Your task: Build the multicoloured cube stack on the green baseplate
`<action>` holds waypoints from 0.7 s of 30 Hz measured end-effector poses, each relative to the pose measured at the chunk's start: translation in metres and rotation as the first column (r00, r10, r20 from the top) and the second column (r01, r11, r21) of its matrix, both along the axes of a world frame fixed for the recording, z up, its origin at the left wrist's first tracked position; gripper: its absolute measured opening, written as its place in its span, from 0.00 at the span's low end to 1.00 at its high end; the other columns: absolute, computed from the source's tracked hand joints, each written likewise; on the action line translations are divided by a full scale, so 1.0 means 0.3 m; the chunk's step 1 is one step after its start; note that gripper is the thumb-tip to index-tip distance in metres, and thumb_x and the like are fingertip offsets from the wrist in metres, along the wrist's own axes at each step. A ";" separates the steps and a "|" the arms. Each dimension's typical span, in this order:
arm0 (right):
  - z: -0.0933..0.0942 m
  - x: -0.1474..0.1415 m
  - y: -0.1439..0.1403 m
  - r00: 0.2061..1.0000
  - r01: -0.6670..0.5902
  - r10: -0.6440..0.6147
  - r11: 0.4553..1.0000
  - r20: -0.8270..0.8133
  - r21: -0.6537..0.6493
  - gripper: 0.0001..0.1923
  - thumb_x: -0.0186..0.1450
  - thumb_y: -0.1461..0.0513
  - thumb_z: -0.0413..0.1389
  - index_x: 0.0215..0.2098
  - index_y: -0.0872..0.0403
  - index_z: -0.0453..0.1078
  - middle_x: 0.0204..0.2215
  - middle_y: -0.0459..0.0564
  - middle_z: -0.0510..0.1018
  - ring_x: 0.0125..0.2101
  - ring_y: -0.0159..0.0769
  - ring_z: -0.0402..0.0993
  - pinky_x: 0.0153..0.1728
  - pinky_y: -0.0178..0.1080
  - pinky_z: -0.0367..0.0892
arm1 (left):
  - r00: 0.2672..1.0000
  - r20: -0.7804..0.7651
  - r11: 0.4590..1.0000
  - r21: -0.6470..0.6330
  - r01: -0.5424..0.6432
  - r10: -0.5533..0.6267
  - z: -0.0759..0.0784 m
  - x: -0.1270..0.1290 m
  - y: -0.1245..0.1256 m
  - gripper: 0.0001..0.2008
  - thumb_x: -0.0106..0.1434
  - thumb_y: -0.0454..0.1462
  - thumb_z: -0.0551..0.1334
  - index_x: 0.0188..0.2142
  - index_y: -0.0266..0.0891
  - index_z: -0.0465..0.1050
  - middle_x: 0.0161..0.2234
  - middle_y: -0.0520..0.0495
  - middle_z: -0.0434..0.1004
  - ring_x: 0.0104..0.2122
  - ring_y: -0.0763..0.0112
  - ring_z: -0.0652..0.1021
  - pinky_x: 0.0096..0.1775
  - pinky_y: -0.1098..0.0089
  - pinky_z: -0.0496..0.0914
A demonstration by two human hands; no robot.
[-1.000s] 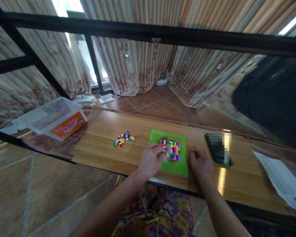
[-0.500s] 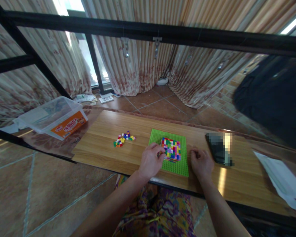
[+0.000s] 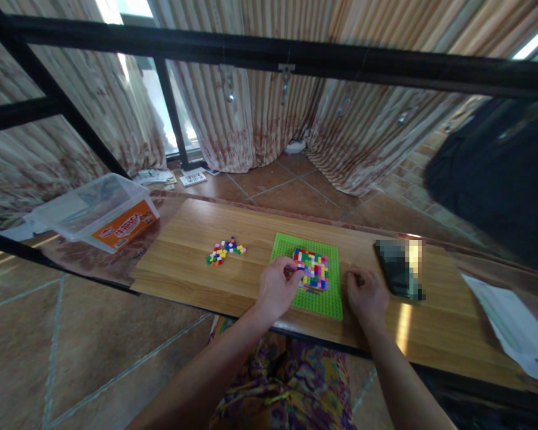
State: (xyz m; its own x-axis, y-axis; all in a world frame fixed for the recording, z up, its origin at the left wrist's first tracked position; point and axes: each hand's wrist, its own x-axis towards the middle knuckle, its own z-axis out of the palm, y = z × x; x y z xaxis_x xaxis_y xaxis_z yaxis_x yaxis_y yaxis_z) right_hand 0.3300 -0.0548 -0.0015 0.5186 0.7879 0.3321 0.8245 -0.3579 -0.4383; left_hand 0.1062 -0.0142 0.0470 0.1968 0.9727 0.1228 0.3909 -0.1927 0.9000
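A block built of many-coloured toy bricks [image 3: 312, 269] stands on a green studded baseplate [image 3: 327, 306]. My left hand [image 3: 277, 288] reaches over the plate's left side, thumb and forefinger pinched together at the block's left edge. Whatever lies between those fingertips is too small to make out. To the right of the baseplate, my right hand [image 3: 368, 294] rests on the table with its fingers curled closed; nothing shows in it. A loose heap of small bricks [image 3: 224, 252] lies on the wood left of the plate.
The wooden table [image 3: 174, 263] carries a dark, partly pixelated flat object [image 3: 392, 269] beyond my right hand and a white sheet [image 3: 511, 325] at far right. A clear plastic bin [image 3: 94, 209] with an orange label stands at left. A black metal bar [image 3: 251, 54] crosses above.
My left hand has shifted slightly up and right, its fingertips now further over the block's left edge. My right hand stays where it was.
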 end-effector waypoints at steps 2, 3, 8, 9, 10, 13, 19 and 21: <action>-0.001 0.000 0.000 1.000 -0.001 0.001 1.000 -0.005 0.002 0.18 0.61 0.54 0.47 0.34 0.55 0.75 0.32 0.51 0.73 0.27 0.33 0.64 0.29 0.36 0.54 | 1.000 0.000 1.000 -0.010 -0.011 0.011 -0.001 0.002 0.000 0.04 0.58 0.38 0.61 0.30 0.39 0.70 0.30 0.51 0.74 0.31 0.72 0.73 0.36 0.70 0.67; -0.002 0.000 0.000 1.000 -0.002 0.002 1.000 -0.007 0.002 0.18 0.61 0.54 0.47 0.34 0.55 0.75 0.32 0.51 0.73 0.27 0.33 0.64 0.29 0.36 0.54 | 1.000 -0.002 1.000 -0.017 -0.016 0.016 -0.002 0.003 0.000 0.04 0.58 0.38 0.61 0.30 0.39 0.70 0.29 0.51 0.74 0.30 0.73 0.73 0.35 0.71 0.67; -0.005 0.003 0.000 1.000 0.008 -0.008 1.000 -0.002 -0.008 0.17 0.61 0.54 0.47 0.34 0.54 0.75 0.31 0.51 0.73 0.27 0.33 0.64 0.29 0.35 0.54 | 0.999 -0.011 0.999 -0.023 -0.035 0.035 0.001 0.009 0.002 0.04 0.56 0.37 0.62 0.28 0.39 0.70 0.28 0.52 0.73 0.29 0.73 0.73 0.34 0.71 0.66; -0.006 0.003 0.000 1.000 0.008 -0.008 1.000 -0.002 -0.008 0.17 0.61 0.54 0.47 0.34 0.54 0.75 0.31 0.51 0.73 0.27 0.33 0.64 0.29 0.35 0.54 | 0.999 -0.015 0.999 -0.018 -0.039 0.039 0.001 0.011 0.002 0.04 0.56 0.37 0.62 0.28 0.39 0.69 0.28 0.52 0.73 0.29 0.73 0.72 0.34 0.71 0.66; -0.007 0.004 0.001 1.000 0.007 -0.007 1.000 -0.003 -0.008 0.18 0.61 0.54 0.47 0.34 0.54 0.75 0.31 0.51 0.73 0.27 0.33 0.63 0.28 0.35 0.54 | 0.999 -0.019 0.999 -0.011 -0.044 0.044 0.001 0.012 0.002 0.04 0.56 0.37 0.62 0.28 0.39 0.69 0.27 0.52 0.73 0.29 0.73 0.72 0.33 0.72 0.66; -0.010 0.007 0.002 1.000 0.008 -0.008 1.000 -0.003 -0.011 0.18 0.61 0.54 0.48 0.35 0.55 0.75 0.31 0.51 0.73 0.26 0.32 0.63 0.28 0.35 0.54 | 0.998 -0.028 0.999 0.016 -0.048 0.049 -0.003 0.016 0.000 0.04 0.56 0.36 0.62 0.28 0.39 0.69 0.27 0.52 0.72 0.28 0.74 0.72 0.33 0.72 0.65; -0.015 0.012 0.003 1.000 0.002 -0.001 0.999 0.017 -0.034 0.18 0.61 0.54 0.47 0.35 0.54 0.75 0.32 0.52 0.74 0.29 0.34 0.65 0.28 0.35 0.54 | 0.999 0.025 0.998 0.036 -0.044 0.044 -0.014 0.013 -0.009 0.04 0.57 0.37 0.62 0.28 0.39 0.69 0.27 0.52 0.73 0.29 0.73 0.73 0.34 0.72 0.66; -0.017 0.014 0.002 1.000 -0.001 0.002 0.999 0.025 -0.033 0.19 0.61 0.54 0.46 0.35 0.55 0.75 0.32 0.52 0.74 0.29 0.35 0.65 0.29 0.36 0.55 | 0.998 0.066 0.999 0.037 -0.017 0.015 -0.015 -0.001 -0.018 0.03 0.59 0.37 0.61 0.30 0.39 0.70 0.28 0.52 0.74 0.30 0.73 0.73 0.35 0.72 0.67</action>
